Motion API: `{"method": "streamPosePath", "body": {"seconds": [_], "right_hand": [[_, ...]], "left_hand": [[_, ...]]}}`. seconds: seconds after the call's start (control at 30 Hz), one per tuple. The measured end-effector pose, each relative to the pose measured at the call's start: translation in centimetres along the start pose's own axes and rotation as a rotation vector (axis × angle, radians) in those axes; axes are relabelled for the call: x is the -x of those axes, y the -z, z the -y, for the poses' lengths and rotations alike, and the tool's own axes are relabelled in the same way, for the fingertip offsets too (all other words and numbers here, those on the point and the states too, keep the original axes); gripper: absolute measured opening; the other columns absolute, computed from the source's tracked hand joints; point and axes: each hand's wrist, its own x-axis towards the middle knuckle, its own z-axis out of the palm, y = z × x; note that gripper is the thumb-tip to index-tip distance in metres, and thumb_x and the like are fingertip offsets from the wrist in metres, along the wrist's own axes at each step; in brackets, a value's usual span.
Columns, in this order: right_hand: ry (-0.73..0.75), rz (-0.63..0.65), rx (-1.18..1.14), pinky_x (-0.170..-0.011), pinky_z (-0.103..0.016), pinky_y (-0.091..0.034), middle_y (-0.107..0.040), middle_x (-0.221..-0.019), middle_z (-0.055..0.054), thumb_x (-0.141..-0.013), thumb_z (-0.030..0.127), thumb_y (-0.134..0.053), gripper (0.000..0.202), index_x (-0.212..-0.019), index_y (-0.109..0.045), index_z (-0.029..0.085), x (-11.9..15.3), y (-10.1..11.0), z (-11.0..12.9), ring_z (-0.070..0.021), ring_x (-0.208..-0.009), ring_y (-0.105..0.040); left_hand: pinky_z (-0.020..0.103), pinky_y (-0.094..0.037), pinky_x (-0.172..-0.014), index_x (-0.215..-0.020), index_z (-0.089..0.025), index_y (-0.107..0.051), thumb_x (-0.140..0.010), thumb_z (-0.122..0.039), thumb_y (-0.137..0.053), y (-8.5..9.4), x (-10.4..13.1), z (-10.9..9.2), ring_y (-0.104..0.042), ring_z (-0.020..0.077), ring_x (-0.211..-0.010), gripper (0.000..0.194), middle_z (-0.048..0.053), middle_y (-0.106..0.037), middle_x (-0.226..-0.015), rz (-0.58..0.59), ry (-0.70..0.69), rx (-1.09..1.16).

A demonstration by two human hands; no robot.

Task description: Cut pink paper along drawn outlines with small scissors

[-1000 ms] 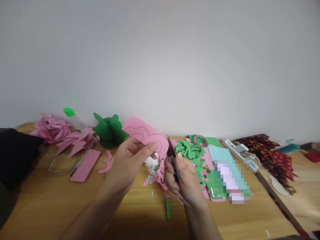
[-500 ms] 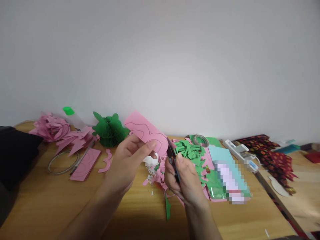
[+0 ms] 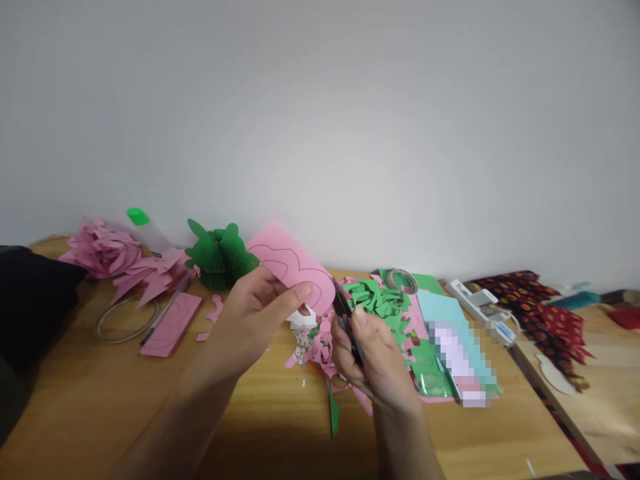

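Between thumb and fingers, my left hand point(image 3: 260, 310) pinches a pink sheet of paper point(image 3: 295, 257) with dark curved outlines drawn on it. My right hand point(image 3: 373, 353) is closed round a pair of dark scissors point(image 3: 343, 300), whose blades lie at the paper's right edge, where the outline curves. Under and between the hands lie pink paper scraps point(image 3: 325, 347), and green paper scraps point(image 3: 377, 297) are heaped just behind my right hand. The scissor handles are mostly hidden by my fingers.
At left are a folded pink paper with outlines point(image 3: 173, 327), a tape ring point(image 3: 125, 320), crumpled pink paper point(image 3: 103, 250) and a green honeycomb paper shape point(image 3: 220, 260). To the right lie a tape roll point(image 3: 403, 281), light-blue paper point(image 3: 443, 307) and a white power strip point(image 3: 475, 300).
My left hand has moved slightly left, with the pink paper still in it. The scissors stay at the paper's right edge, and the view has shifted a little.
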Motion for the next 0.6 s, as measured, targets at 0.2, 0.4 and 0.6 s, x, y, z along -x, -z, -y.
{"method": "streamPosePath", "body": {"seconds": [0.2, 0.4, 0.6], "right_hand": [[-0.021, -0.003, 0.059, -0.028, -0.014, -0.013, -0.029, -0.038, 0.013, -0.093, 0.060, -0.045, 0.047, -0.069, -0.047, 0.020, 0.17, 0.37, -0.06, -0.0028, -0.030, -0.013], [-0.013, -0.025, 0.085, -0.028, -0.015, -0.012, -0.027, -0.038, 0.013, -0.093, 0.062, -0.044, 0.049, -0.067, -0.047, 0.020, 0.18, 0.14, 0.17, -0.0030, -0.030, -0.013], [-0.008, -0.022, 0.071, -0.029, -0.015, -0.012, -0.026, -0.038, 0.013, -0.092, 0.062, -0.046, 0.050, -0.065, -0.046, 0.020, 0.02, -0.10, 0.26, -0.0027, -0.030, -0.013]], "left_hand": [[0.023, -0.053, -0.062, -0.075, -0.020, -0.067, -0.075, -0.023, -0.069, -0.15, -0.22, -0.68, -0.068, 0.0156, -0.068, 0.004, 0.000, -0.073, -0.070, 0.129, -0.018, 0.017], [0.025, -0.053, -0.058, -0.072, -0.021, -0.067, -0.075, -0.023, -0.069, -0.38, -0.18, -0.79, -0.067, 0.0168, -0.064, 0.004, 0.002, -0.072, -0.069, 0.076, 0.009, 0.036], [0.025, -0.052, -0.058, -0.074, -0.019, -0.067, -0.076, -0.026, -0.071, -0.23, 0.05, -0.50, -0.064, 0.0158, -0.061, 0.008, 0.002, -0.071, -0.068, 0.060, 0.015, 0.024]]}}
